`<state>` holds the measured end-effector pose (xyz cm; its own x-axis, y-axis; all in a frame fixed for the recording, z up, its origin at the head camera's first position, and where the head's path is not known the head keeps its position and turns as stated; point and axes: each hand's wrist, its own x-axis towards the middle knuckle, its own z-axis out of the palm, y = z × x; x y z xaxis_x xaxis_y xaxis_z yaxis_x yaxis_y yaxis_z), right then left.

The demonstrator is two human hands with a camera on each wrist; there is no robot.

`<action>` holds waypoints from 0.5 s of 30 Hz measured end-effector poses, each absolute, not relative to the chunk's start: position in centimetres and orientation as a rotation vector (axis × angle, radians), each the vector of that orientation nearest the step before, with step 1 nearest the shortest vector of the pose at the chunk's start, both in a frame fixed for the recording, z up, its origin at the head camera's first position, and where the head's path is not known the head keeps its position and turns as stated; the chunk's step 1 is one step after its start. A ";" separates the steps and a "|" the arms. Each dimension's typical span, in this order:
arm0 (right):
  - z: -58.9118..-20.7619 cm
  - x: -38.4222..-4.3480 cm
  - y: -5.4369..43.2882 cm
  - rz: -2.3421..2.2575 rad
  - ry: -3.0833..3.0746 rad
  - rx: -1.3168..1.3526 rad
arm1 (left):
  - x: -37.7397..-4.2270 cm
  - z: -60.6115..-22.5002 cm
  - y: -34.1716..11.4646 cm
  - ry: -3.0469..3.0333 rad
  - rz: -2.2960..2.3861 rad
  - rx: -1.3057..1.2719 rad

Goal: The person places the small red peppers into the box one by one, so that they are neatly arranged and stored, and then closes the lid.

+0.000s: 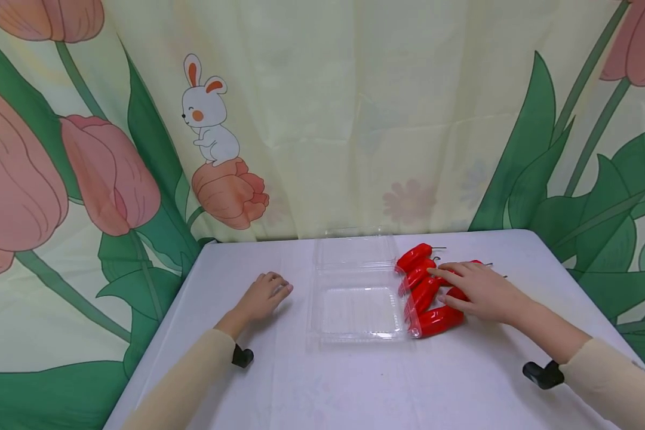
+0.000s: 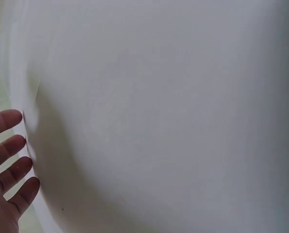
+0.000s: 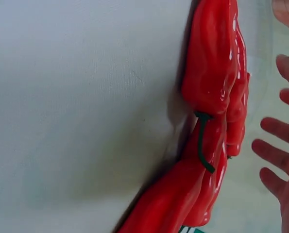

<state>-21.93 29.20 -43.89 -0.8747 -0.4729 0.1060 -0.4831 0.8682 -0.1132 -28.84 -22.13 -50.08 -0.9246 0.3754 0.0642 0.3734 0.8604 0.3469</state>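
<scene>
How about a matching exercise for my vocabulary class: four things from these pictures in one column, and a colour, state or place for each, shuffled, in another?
Column 1
1. Red peppers
2. Plastic container
3. Left hand
4. Right hand

Column 2
A. See-through and open
B. At the peppers, fingers spread
C. Bright and glossy, grouped beside the container
D. On the container's left side, holding nothing

Right pairs: 1-C, 2-A, 3-D, 4-B
</scene>
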 end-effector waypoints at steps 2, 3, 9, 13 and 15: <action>-44.1 -21.9 29.2 0.264 -2.971 0.818 | -28.4 -50.1 -21.9 3.023 0.603 0.605; -44.2 -21.9 29.2 0.299 -2.977 0.842 | -28.2 -50.2 -21.8 3.020 0.623 0.602; -45.2 -21.7 29.6 0.447 -3.004 0.936 | -27.1 -50.5 -20.8 2.974 0.813 0.566; -45.7 -21.6 29.6 0.483 -3.009 0.999 | -26.6 -50.4 -19.8 2.890 1.014 0.486; -45.9 -21.5 29.5 0.502 -3.012 1.016 | -26.2 -50.0 -19.3 2.826 1.119 0.426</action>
<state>-21.52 29.53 -45.91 -0.7979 -0.6022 0.0265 -0.5782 0.7523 -0.3159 -26.20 -19.33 -50.03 -0.9589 0.2815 0.0348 0.2290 0.6960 0.6806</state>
